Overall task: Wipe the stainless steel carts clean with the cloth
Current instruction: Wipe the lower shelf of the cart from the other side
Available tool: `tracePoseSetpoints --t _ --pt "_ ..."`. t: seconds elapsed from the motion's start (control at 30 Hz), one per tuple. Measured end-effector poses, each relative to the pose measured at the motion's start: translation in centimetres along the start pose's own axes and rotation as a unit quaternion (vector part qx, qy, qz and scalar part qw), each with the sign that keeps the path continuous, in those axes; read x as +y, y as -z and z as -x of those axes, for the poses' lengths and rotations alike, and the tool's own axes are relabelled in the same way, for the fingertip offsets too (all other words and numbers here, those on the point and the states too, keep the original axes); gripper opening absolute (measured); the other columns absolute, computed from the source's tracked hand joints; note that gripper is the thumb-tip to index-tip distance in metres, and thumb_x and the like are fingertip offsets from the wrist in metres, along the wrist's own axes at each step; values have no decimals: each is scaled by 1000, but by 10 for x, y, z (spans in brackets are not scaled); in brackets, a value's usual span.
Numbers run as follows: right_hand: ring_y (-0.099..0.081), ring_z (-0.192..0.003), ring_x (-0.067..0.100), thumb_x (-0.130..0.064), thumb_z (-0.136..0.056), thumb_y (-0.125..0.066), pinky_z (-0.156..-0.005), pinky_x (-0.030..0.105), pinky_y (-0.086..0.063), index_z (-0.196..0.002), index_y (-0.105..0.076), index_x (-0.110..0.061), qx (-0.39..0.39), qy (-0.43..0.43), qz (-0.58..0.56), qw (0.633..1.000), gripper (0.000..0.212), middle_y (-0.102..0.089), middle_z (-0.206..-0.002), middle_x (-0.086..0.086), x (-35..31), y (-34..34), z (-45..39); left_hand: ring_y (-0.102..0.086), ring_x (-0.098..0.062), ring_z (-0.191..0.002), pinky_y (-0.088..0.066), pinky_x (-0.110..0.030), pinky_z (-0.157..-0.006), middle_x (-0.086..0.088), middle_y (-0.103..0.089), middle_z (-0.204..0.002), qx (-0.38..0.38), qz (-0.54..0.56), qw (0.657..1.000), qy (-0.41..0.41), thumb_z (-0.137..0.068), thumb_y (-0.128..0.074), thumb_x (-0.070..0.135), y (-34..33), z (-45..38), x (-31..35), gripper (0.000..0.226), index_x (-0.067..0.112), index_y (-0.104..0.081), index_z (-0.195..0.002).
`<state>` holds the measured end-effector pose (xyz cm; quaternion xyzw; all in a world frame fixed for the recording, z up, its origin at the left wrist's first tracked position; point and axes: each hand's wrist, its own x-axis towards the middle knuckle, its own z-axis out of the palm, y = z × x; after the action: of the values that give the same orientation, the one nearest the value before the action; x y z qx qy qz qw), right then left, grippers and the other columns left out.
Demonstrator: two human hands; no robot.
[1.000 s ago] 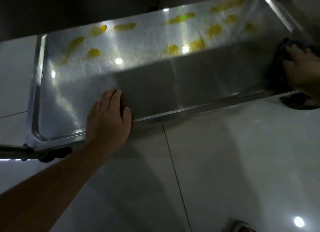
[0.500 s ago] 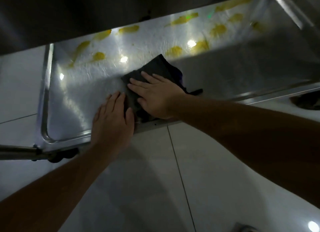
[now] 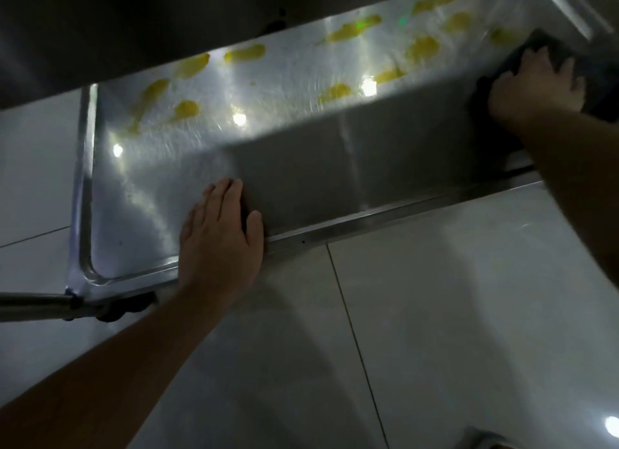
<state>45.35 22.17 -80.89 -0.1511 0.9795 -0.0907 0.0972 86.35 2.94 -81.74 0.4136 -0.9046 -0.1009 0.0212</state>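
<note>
Nearest, at lower centre of the frame, the left hand [image 3: 221, 237] lies flat with fingers straight and together on the front rim of the shiny stainless steel cart shelf [image 3: 335, 180], where it was half a second ago. Beyond it, yellow smears [image 3: 244, 53] remain along the shelf's far edge. At upper right, the right hand [image 3: 536, 83] has swept away from centre, fingers spread, pressing the dark cloth [image 3: 549, 48] against the shelf's right end.
</note>
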Motion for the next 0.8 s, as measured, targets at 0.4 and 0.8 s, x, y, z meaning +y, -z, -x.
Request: tracePoseSetpoints --t 0.4,0.8 --pt "-1 -161 22 -53 -104 -17 -127 45 -1 -166 -13 -28 -102 536 83 834 67 -9 -174 -9 -212 -76 130 -21 -22 -161 -20 -45 -130 -4 -30 -173 -1 -16 1000 5 -110 -22 51 -2 -1 1 65 17 -34 -165" --pt "-20 -156 37 -59 -91 -24 -123 56 -20 -163 -27 -22 -34 261 73 962 81 -22 -172 5 -30 -4 -30 -26 -25 -159 -23 -47 -129 -7 -34 -171 12 -6 1000 -13 -106 -23 57 -3 -1 -6 71 17 -36 -163"
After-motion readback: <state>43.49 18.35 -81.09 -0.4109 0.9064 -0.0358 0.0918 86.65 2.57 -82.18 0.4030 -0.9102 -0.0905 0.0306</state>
